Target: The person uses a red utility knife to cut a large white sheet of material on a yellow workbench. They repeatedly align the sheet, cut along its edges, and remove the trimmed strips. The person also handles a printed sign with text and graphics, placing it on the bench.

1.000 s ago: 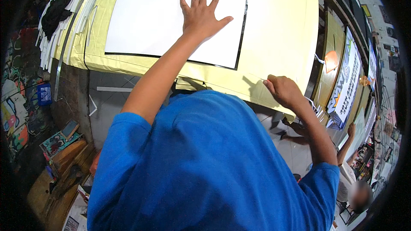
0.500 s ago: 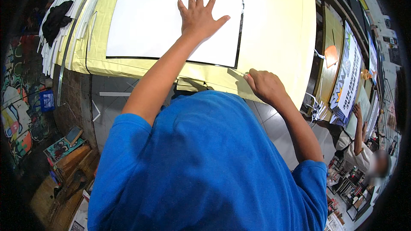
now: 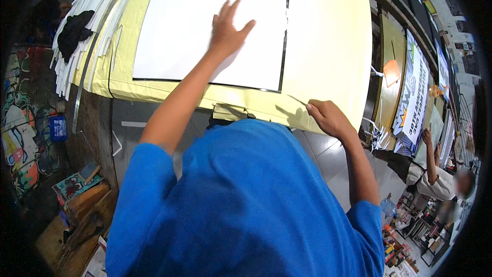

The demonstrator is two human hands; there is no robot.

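My left hand (image 3: 228, 33) is over a large white sheet (image 3: 179, 31) with black edging along its right and near sides. Its fingers are apart and hold nothing; whether they touch the sheet I cannot tell. At the near right, my right hand (image 3: 328, 118) is closed around a slim blade-like tool (image 3: 299, 100), its thin end pointing toward the sheet's near right corner. The fist hides the handle. Under the sheet lies a yellow covering (image 3: 328, 46) spread over the worktable, and the tool casts a shadow on it.
Long white strips (image 3: 97, 15) and a black cloth (image 3: 75, 35) lie at the table's left end. To the right are an orange piece (image 3: 391, 72) and printed boards (image 3: 414, 92). Another person (image 3: 438, 179) works at the far right. A blue box (image 3: 58, 128) stands left.
My right hand has moved slightly right with the tool, away from the sheet's corner. The left hand's spread fingers have drawn closer together. The whole view has shifted a little.
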